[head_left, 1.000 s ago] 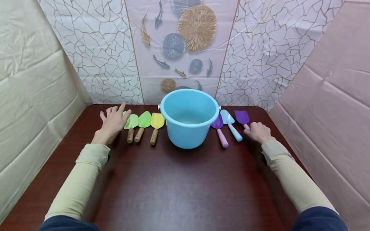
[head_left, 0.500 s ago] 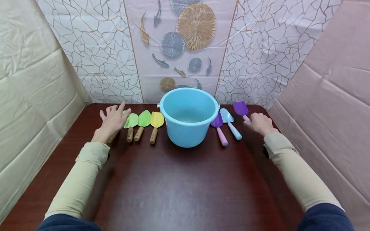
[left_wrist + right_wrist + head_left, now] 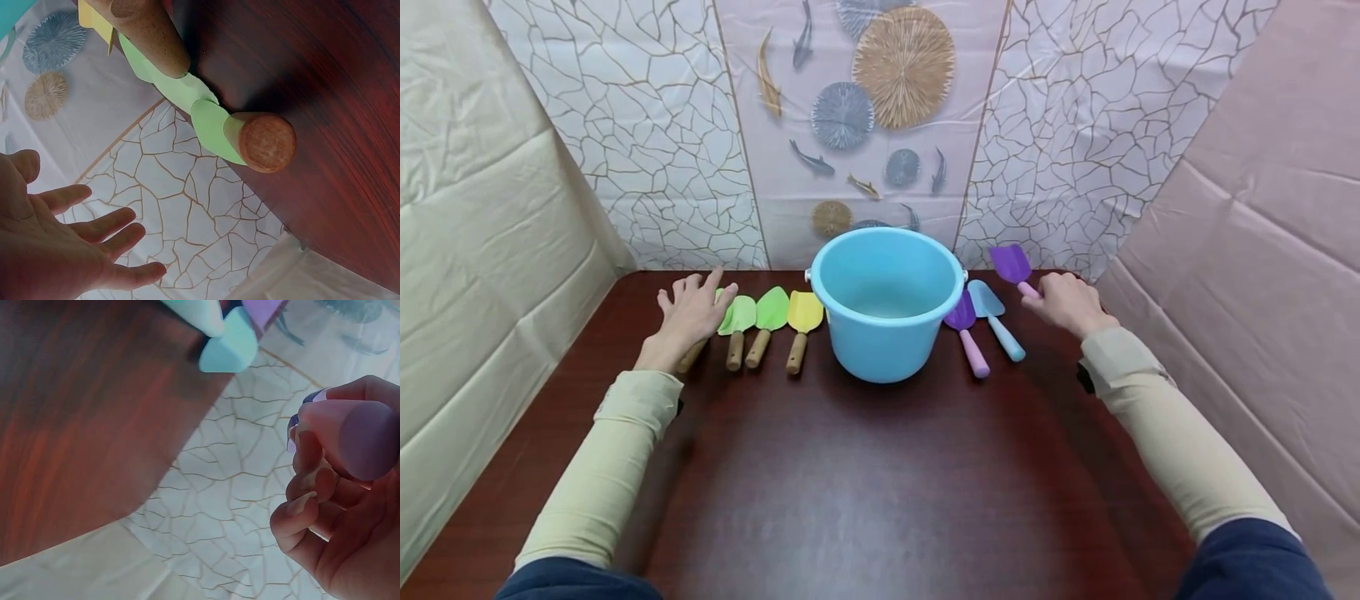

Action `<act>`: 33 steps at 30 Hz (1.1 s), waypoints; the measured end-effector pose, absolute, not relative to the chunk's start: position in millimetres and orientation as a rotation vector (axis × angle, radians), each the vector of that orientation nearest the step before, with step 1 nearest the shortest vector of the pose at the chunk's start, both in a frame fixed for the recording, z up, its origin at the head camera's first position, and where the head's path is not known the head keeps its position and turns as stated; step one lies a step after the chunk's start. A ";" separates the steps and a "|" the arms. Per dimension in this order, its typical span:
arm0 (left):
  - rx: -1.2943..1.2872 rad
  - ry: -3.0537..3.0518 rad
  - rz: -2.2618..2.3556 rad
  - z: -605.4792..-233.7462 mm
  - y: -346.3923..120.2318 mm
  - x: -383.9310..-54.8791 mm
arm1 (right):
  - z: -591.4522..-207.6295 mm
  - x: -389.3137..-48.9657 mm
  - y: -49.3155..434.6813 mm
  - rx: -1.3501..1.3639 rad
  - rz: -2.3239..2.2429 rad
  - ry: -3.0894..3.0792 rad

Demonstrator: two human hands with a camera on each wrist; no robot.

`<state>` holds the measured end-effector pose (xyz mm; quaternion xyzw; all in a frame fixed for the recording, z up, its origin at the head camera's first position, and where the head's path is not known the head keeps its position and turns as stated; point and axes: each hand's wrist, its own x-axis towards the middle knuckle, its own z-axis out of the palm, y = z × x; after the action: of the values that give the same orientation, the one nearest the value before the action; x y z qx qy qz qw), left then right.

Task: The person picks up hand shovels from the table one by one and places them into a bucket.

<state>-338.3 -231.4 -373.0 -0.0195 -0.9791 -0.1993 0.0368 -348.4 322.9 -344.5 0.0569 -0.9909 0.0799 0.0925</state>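
My right hand (image 3: 1066,302) grips the pink handle (image 3: 325,425) of a purple-bladed hand trowel (image 3: 1011,263), raised above the table's back right corner. With fingers spread, my left hand (image 3: 683,321) hovers over the leftmost green trowel (image 3: 219,131), whose wooden handle shows below the palm; it holds nothing. Beside that lie a pale green trowel (image 3: 739,315), a green trowel (image 3: 772,310) and a yellow trowel (image 3: 805,312), all with wooden handles. Right of the bucket rest a purple trowel with a pink handle (image 3: 974,354) and a light blue trowel (image 3: 1006,340).
A light blue bucket (image 3: 883,346) stands upright at the table's back middle, between the two groups of trowels. The dark wooden table (image 3: 865,483) meets a patterned cloth wall (image 3: 677,167) behind, with plain cloth on both sides.
My right hand has lifted the purple trowel off the table and carried it up and slightly left toward the bucket. The left hand stays about where it was.
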 end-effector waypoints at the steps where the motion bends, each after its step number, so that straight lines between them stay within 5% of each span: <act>1: -0.061 -3.006 -0.612 -372.9 -231.1 -338.5 | -342.5 -348.5 321.6 0.171 0.235 -2.941; 33: -0.070 -3.018 -0.629 -377.7 -232.4 -342.3 | -278.5 -331.7 279.8 0.287 0.223 -2.933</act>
<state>-342.3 -232.4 -377.7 -0.0226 -0.9783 -0.2038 0.0292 -331.7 279.8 -278.5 0.0967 -0.9881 0.0752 0.0932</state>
